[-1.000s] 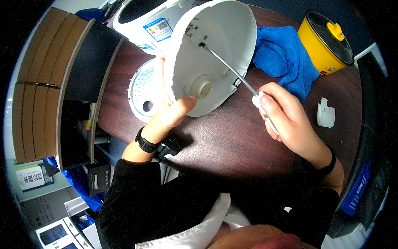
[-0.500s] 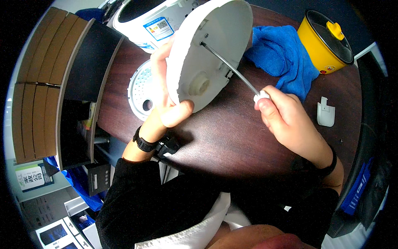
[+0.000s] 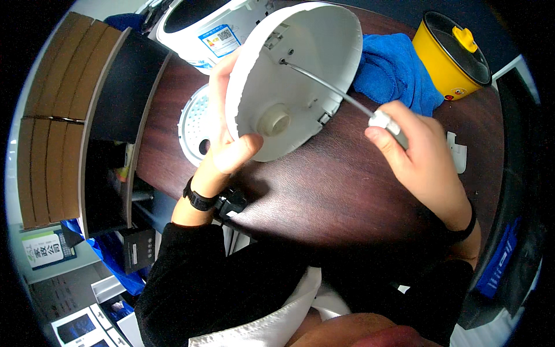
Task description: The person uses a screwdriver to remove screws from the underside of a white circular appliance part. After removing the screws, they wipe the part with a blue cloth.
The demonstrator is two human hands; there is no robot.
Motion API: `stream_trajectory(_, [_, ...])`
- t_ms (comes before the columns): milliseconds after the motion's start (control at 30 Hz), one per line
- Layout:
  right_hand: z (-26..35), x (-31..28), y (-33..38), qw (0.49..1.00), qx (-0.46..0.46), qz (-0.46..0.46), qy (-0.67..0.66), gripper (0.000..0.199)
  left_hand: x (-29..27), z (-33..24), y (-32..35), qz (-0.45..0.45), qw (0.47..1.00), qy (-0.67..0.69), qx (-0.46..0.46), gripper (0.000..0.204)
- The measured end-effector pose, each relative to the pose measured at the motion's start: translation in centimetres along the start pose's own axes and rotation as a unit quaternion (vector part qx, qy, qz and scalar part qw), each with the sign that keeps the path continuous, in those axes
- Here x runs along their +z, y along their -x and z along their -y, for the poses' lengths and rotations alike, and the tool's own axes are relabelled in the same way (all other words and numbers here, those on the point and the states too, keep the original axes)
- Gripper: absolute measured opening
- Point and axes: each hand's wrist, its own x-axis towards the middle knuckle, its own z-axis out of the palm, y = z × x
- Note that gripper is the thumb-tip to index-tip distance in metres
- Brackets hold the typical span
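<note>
My left hand point(image 3: 226, 130) grips the near-left rim of a white plastic lid cover point(image 3: 315, 72), thumb at the rim and fingers behind it. The cover is held tilted above the table, its hollow inner side facing me, with a round raised collar low inside. My right hand point(image 3: 419, 156) is closed round the handle of a screwdriver point(image 3: 335, 91). The screwdriver's long metal shaft reaches up and left, and its tip is at a small screw hole inside the cover. A second hole shows just beside that one.
Behind the cover stands a white appliance body point(image 3: 196, 34), probably a rice cooker, with a perforated white disc point(image 3: 193, 124) nearer. A blue cloth point(image 3: 399, 75), a yellow pot point(image 3: 448, 58) and a small white plastic piece point(image 3: 458, 153) lie on the dark wooden table point(image 3: 312, 196).
The cover has turned to show more of its inside. My right hand has moved slightly right and rolled, with the screwdriver tip still at the hole.
</note>
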Motion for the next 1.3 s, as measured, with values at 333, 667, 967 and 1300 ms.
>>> stream_trajectory(333, [1.3, 0.6, 0.5, 0.868, 0.22, 0.23, -0.382, 0.036, 0.2, 0.9, 0.3, -0.027, 0.999, -0.026, 0.037, 0.097])
stream_trajectory(667, [1.4, 0.1, 0.8, 0.856, 0.231, 0.235, -0.4, 0.039, 0.0, 0.7, 1.7, -0.039, 0.999, -0.009, -0.03, 0.098])
stream_trajectory(967, [1.1, 0.4, 0.9, 0.752, 0.233, 0.305, -0.536, 0.046, 0.0, 1.4, 1.0, -0.026, 0.987, -0.086, 0.132, 0.094])
stream_trajectory(1300, [-0.3, 2.2, 0.1, 0.997, -0.052, -0.018, 0.05, 0.028, -0.1, 1.3, 0.7, -0.02, 0.991, -0.074, 0.106, 0.094])
